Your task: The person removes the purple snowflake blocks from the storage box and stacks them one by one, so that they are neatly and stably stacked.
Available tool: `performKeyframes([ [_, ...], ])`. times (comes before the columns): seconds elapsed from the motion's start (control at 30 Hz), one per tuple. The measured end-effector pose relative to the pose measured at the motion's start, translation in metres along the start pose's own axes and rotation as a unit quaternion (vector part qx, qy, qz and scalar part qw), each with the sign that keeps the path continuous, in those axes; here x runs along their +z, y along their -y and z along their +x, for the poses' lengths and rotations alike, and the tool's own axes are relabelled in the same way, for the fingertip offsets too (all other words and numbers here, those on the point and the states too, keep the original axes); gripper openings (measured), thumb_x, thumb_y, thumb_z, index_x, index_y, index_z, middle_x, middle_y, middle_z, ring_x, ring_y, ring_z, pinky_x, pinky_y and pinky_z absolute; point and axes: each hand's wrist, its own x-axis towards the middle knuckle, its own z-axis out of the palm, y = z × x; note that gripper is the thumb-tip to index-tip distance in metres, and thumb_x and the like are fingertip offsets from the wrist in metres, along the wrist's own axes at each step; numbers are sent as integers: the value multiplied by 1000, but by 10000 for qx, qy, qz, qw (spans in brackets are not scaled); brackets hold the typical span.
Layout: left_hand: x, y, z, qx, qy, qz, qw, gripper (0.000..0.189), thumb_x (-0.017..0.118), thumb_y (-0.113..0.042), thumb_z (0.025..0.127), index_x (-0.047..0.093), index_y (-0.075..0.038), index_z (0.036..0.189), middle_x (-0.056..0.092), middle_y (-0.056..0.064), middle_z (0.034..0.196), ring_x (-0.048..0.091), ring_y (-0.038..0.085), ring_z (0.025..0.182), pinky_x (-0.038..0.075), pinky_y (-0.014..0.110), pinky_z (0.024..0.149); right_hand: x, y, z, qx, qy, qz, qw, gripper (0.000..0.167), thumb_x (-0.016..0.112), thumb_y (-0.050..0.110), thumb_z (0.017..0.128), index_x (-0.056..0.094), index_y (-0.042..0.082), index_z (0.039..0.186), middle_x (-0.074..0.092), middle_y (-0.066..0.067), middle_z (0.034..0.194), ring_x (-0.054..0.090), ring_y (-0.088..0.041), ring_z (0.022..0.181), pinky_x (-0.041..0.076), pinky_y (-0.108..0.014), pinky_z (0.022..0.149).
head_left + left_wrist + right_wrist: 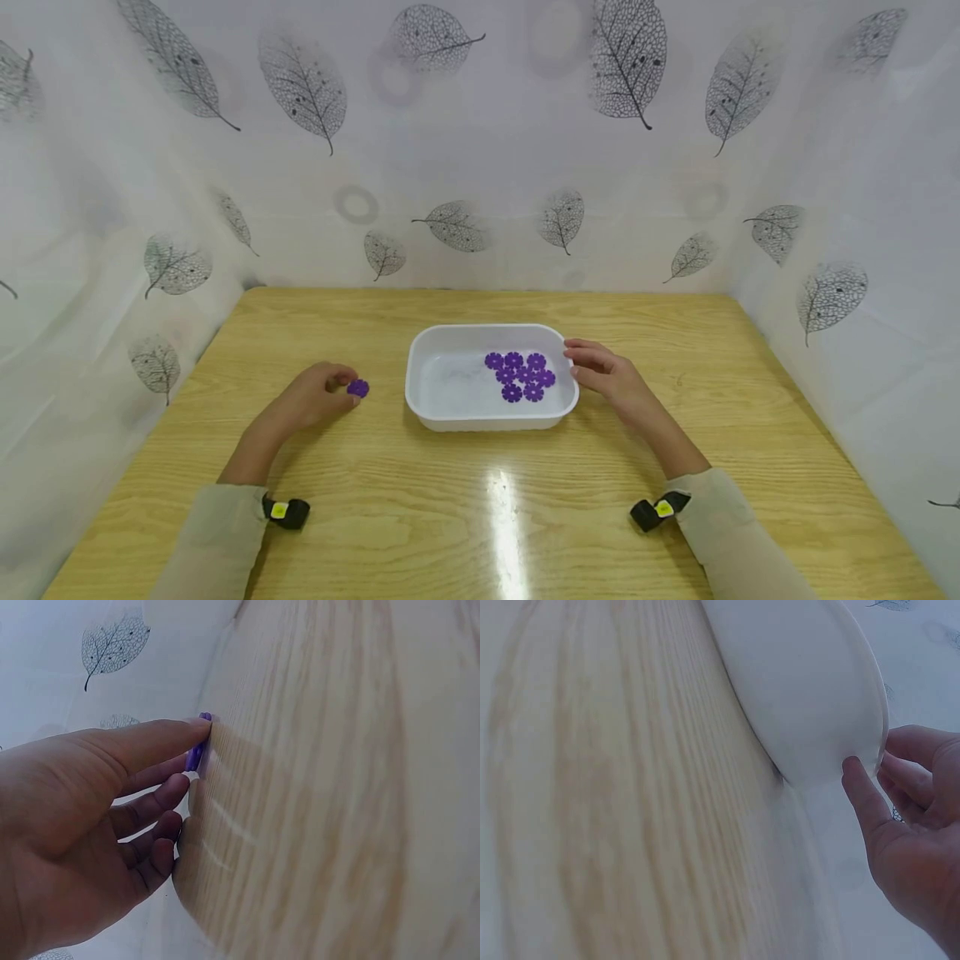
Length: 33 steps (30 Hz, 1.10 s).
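Near the table's left side, my left hand (315,395) pinches a purple flower-shaped disc (358,388) between thumb and fingertips. The left wrist view shows that disc (196,750) edge-on by the thumb tip, close to the tabletop; its contact with the wood cannot be told. A white rectangular tray (487,423) with rounded corners stands mid-table. Several similar purple discs (513,392) lie grouped flat in its right half. My right hand (611,379) touches the tray's right end, fingers at the rim. In the right wrist view, its thumb (866,799) rests against the outer wall.
The wooden table (420,508) reflects a bright streak of light in front of the tray. A pale curtain (480,167) printed with leaves encloses the back and both sides. Each wrist wears a black strap device (288,512).
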Motion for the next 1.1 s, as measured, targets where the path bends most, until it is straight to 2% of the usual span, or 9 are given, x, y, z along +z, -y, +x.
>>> performKeyframes([
  [0.23,-2,0,-1,-87,-13,-148,9999,53,68,-28,97,54,1,139,57,24,135,57,37,118,49,52,96,0,2,0,52,-12,48,10000,43,63,22,101,58,0,137,41,-7,158,42,-33,143,50,-19,98],
  [0.47,-6,-9,8,46,-300,-334,9990,56,68,-38,96,55,-7,141,54,17,141,54,34,119,52,45,86,0,3,0,48,-26,105,9999,42,64,20,100,59,0,137,42,-6,157,42,-32,143,49,-18,98],
  [0.57,-7,-20,15,214,-391,-352,9984,57,69,-40,95,55,-10,141,54,15,141,53,34,119,53,43,84,0,2,0,39,-18,26,10000,43,64,22,100,58,1,137,42,-7,158,41,-32,143,48,-16,99],
  [0.8,-3,-58,30,624,-403,-320,9967,54,72,-37,94,56,-12,140,54,13,142,55,34,117,53,46,86,1,2,0,65,-31,76,9999,42,64,21,100,59,1,136,43,-6,157,42,-32,143,48,-17,99],
  [1.1,19,-97,52,988,-102,-441,9941,52,74,-32,93,59,-9,137,57,13,138,55,31,113,51,43,87,1,2,0,98,-20,55,9999,43,64,22,100,58,1,138,42,-6,158,40,-32,144,48,-17,99],
])
